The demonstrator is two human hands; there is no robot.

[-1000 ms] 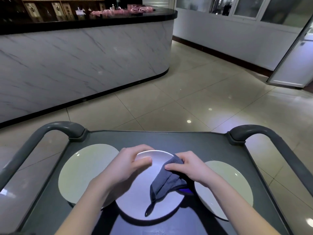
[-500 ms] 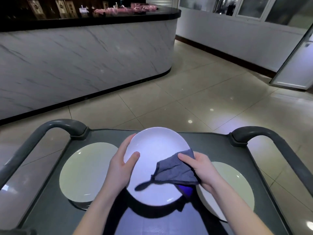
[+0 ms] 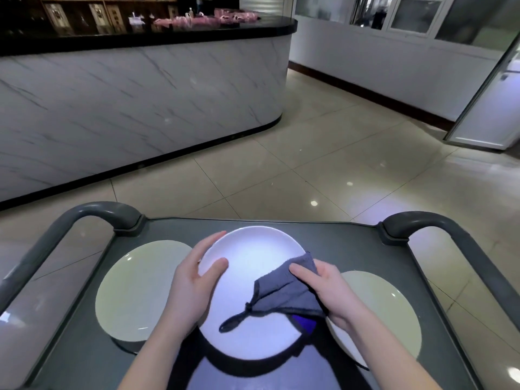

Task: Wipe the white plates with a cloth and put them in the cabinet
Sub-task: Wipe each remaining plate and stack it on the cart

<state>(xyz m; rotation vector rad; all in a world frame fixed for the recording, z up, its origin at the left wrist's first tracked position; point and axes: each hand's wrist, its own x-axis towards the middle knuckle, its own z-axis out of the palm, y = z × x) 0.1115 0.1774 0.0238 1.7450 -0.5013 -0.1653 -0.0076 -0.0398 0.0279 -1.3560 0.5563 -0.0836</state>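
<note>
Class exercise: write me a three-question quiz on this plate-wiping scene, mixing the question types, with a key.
1. True or false: the left hand grips the held plate by its rim.
2. Which hand holds the grey cloth against that plate? A) the left hand B) the right hand
3. How many white plates are in view?
Key: 1 true; 2 B; 3 three: the held plate, the left plate, the right plate.

Left hand [image 3: 191, 288], right hand [image 3: 330, 291]: curled grips.

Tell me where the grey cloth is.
Head view, centre-right: the grey cloth lies on the right of the middle white plate, pinched by the right hand.
</note>
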